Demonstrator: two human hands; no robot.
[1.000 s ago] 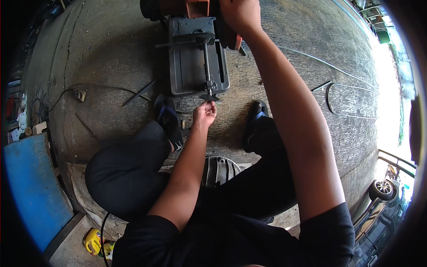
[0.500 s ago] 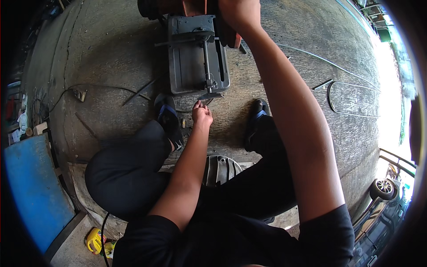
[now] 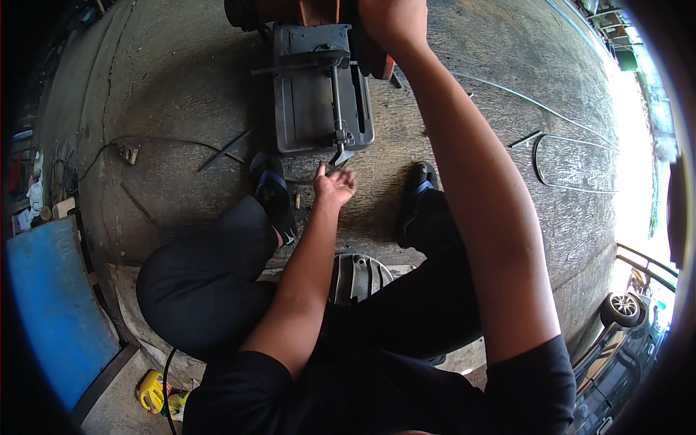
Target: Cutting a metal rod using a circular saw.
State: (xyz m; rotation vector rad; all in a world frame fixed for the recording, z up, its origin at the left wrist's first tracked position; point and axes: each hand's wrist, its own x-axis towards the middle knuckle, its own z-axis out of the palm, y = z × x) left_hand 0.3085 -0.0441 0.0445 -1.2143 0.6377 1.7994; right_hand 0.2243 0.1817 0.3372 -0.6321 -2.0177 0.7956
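A cut-off saw with a grey metal base (image 3: 295, 109) and an orange upper body (image 3: 319, 11) stands on the floor ahead of me. Along its base runs a vise screw (image 3: 336, 98), ending in a crank handle (image 3: 342, 156) at the near side. Just below that crank, my left hand (image 3: 336, 190) is open, palm up, fingers spread and slightly blurred, holding nothing. At the top edge, my right hand (image 3: 395, 25) is against the saw's upper part; its fingers are cut off or hidden, so its grip does not show.
My sandalled feet flank the saw's near side. A dark metal bar (image 3: 226, 151) and a cable (image 3: 167, 138) lie to the left, a bent rod (image 3: 540, 163) and long thin rods to the right. A blue panel (image 3: 58, 312) and yellow container (image 3: 152, 391) are at lower left.
My left hand has opened from curled fingers near the crank and now lies palm up just below it. The crank has turned. My right hand stays nearly in place.
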